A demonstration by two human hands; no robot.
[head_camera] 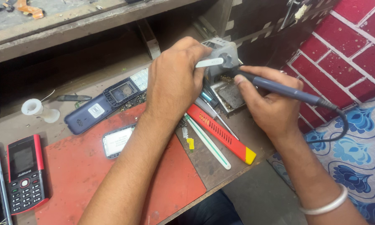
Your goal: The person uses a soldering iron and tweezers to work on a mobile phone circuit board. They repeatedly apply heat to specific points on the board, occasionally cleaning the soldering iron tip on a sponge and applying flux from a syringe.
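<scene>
Fingers (242,80) of the right hand (270,104) pinch a soldering iron (279,88) at centre-right; left hand (173,79) fingers curl around the grey stand (225,56) just above it.

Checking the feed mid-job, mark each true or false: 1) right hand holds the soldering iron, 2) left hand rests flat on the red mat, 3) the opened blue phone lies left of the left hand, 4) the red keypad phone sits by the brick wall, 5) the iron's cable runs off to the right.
1) True: the right hand grips the soldering iron.
2) False: the left hand is on the grey iron stand, above the red mat.
3) True: the opened blue phone lies left of it.
4) False: the red keypad phone sits at the bench's far left.
5) True: the cable trails right.
</scene>
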